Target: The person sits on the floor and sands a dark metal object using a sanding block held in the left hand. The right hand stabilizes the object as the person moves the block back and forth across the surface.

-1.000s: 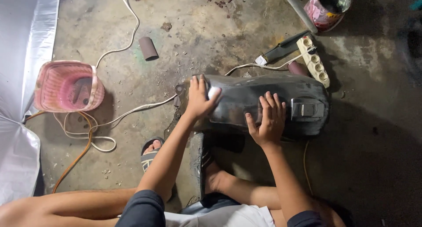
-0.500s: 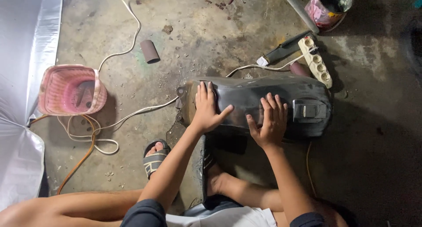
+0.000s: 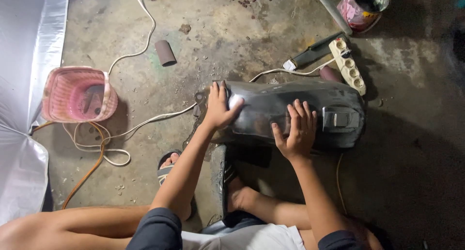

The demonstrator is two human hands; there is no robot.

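Dark curved body panel (image 3: 290, 114) lying lengthwise on stained concrete floor (image 3: 232, 41), between a white power strip (image 3: 348, 66) beyond it and a sandalled foot (image 3: 167, 165) near its left end. Position in view matching the earlier frames; small shift of framing only. Lower edge of panel hidden behind forearms and knees; surface detail lost in glare and shadow.

Pink basket (image 3: 77, 94) well apart to the left, white cord (image 3: 145, 121) looped beside it. Paint tin (image 3: 364, 7) cut off at top edge. Grey sheeting (image 3: 24, 85) cut off along left margin.

Left hand (image 3: 219, 107) flat on panel's left end, moved slightly leftward from half a second ago, fingers close together and extended, thumb spread toward centre; holding nothing. Right hand (image 3: 295, 131) flat on panel's middle, placed as before, fingers moderately spread, palm down, gripping nothing. Both arms extended forward, wrists straight.

Small brown cylinder (image 3: 165, 53) lying alone on floor, far side.
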